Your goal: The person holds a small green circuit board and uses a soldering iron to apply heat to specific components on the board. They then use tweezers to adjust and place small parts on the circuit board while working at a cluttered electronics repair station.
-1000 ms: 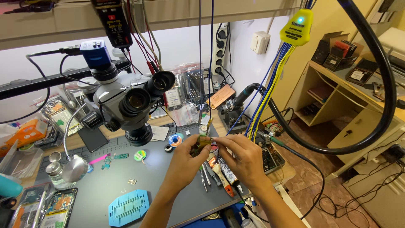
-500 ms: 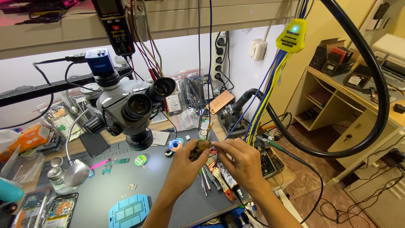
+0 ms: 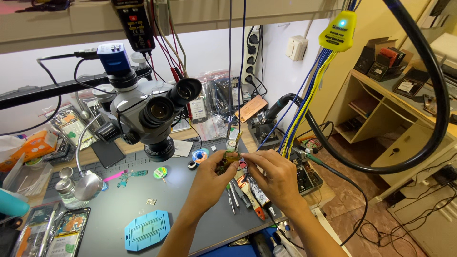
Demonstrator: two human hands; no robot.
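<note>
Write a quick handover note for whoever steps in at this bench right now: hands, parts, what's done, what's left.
Left hand and right hand: together pinching a small green circuit board above the dark grey work mat.
Nearby: hand tools on the mat under the hands; grey stereo microscope to the left; blue moulded tray at the front.
Done: board picked up.
Left: board not under the microscope.

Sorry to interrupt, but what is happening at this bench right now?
A person holds a small circuit board between both hands, left hand and right hand, just above a dark work mat. A microscope stands to the left, and hand tools lie on the mat under the hands.
</note>
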